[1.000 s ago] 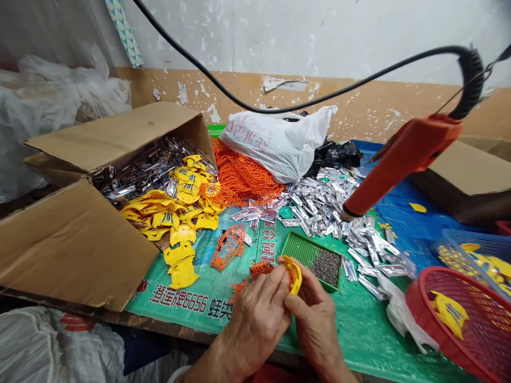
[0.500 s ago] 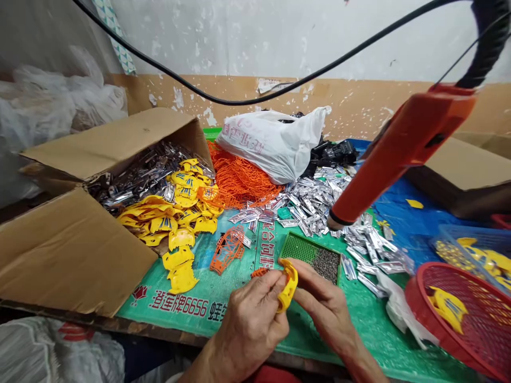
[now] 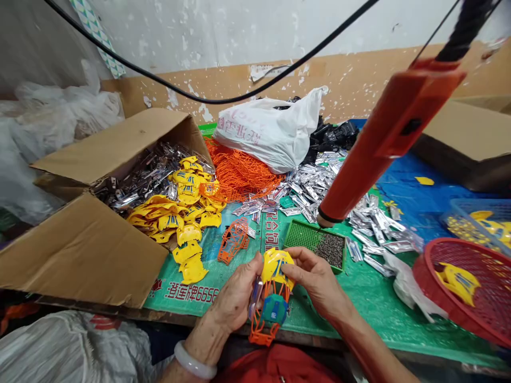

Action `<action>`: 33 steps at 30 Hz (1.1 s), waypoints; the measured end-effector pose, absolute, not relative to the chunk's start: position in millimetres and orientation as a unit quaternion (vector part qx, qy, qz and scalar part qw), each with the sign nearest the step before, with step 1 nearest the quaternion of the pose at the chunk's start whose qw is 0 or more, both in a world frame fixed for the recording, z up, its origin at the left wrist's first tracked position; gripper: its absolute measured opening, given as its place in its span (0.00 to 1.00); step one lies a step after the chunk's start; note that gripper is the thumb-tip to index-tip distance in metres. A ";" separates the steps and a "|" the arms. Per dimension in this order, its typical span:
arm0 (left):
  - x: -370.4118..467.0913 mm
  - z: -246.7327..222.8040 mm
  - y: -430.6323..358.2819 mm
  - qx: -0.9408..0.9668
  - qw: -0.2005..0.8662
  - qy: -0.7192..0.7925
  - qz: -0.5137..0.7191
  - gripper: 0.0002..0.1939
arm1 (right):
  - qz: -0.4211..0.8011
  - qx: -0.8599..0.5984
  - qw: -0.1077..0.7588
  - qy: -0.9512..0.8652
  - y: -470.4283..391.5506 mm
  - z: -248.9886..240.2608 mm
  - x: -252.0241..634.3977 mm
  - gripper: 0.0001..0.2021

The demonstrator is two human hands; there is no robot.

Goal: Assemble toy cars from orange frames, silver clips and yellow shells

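Note:
Between my hands is an orange lattice frame (image 3: 264, 331) with a yellow cover (image 3: 275, 264) at its far end and a green-blue piece (image 3: 274, 309) inside it. My left hand (image 3: 235, 298) grips the left side, beside a shiny silver-purple strip (image 3: 255, 299). Thumb and fingers of my right hand (image 3: 319, 282) are closed on the yellow cover's right side. Another orange lattice piece (image 3: 233, 240) lies on the green sheet. Behind my right hand, a green tray (image 3: 302, 235) contains many small dark screws.
A red electric screwdriver (image 3: 383, 143) hangs over the silver strips (image 3: 375, 229). Left stands an open cardboard box (image 3: 120, 255) with yellow covers (image 3: 189, 234); right, a red basket (image 3: 429, 276). A white bag (image 3: 271, 133) lies behind.
The held piece has turned, so its yellow face, orange lattice and green-blue part now show. My left hand has moved left and opened out from its tighter grip. The camera view has shifted slightly.

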State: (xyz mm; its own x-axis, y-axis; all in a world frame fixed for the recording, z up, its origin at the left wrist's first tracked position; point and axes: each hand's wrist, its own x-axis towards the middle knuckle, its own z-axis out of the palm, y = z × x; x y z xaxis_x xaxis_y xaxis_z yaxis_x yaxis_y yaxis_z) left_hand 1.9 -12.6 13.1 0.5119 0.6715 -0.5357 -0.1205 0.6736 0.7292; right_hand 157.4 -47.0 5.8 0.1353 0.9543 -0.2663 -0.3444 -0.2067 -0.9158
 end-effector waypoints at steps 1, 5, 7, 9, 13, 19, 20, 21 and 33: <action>2.7 10.9 -12.6 0.299 0.818 0.427 0.242 0.26 | 0.585 -0.514 0.549 -0.304 -47.7 4.7 157.7 0.18; 2.8 4.6 -10.8 0.289 0.836 0.402 0.238 0.25 | 0.595 -0.519 0.522 -0.324 -50.9 -0.8 159.4 0.17; 3.2 4.8 -9.8 0.297 0.835 0.399 0.235 0.22 | 0.596 -0.523 0.508 -0.337 -52.0 -3.4 160.2 0.17; 5.2 7.8 -9.7 0.294 0.837 0.399 0.231 0.18 | 0.585 -0.537 0.494 -0.355 -52.8 -5.7 161.1 0.17; 10.1 12.6 -11.7 0.282 0.842 0.393 0.237 0.14 | 0.565 -0.553 0.478 -0.382 -53.9 -10.3 161.0 0.17; 10.1 3.8 -15.1 0.290 0.842 0.396 0.226 0.09 | 0.487 -0.581 0.447 -0.474 -59.5 -13.2 159.6 0.16; 10.0 2.8 -15.4 0.291 0.839 0.400 0.229 0.10 | 0.441 -0.599 0.439 -0.503 -61.2 -10.2 163.5 0.16; 10.1 2.3 -15.6 0.289 0.836 0.406 0.231 0.11 | 0.380 -0.622 0.440 -0.525 -62.5 -5.1 169.9 0.16; 21.7 5.1 -17.5 0.240 0.840 0.417 0.251 0.08 | 0.114 -0.573 0.661 -0.471 43.5 106.3 283.5 0.30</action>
State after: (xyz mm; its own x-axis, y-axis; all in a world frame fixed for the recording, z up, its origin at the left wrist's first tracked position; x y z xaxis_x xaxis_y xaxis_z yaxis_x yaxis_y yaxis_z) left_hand 21.7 -17.5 5.1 0.5253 0.6220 -0.5806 -0.2218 0.7589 0.6123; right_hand 283.5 43.5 106.3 0.5305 0.6903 0.4920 0.3902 0.3164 -0.8646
